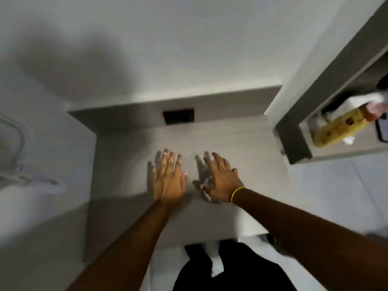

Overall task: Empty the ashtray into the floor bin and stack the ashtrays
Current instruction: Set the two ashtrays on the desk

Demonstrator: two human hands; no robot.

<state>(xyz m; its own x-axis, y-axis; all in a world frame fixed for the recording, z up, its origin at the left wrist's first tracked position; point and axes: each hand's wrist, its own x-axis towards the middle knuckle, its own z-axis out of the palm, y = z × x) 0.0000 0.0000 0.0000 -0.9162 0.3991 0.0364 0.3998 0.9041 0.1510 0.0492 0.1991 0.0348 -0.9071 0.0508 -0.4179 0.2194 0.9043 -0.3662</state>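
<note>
Both my hands hover, fingers spread, over a grey tabletop (231, 139). My left hand (169, 179) is flat and holds nothing. My right hand (222, 178), with a yellow band on its wrist, is over a small clear glassy object (206, 191) that peeks out under its thumb; it looks like an ashtray, but blur keeps me from being sure. I cannot tell whether the hand touches it. No floor bin is in view.
A dark rectangular cut-out (178, 116) sits in the table's back panel against the white wall. To the right, a grey shelf unit (294, 139) holds a yellow packet (338, 129) and white items. White bedding (31, 185) lies at left. My dark trousers show below the table's edge.
</note>
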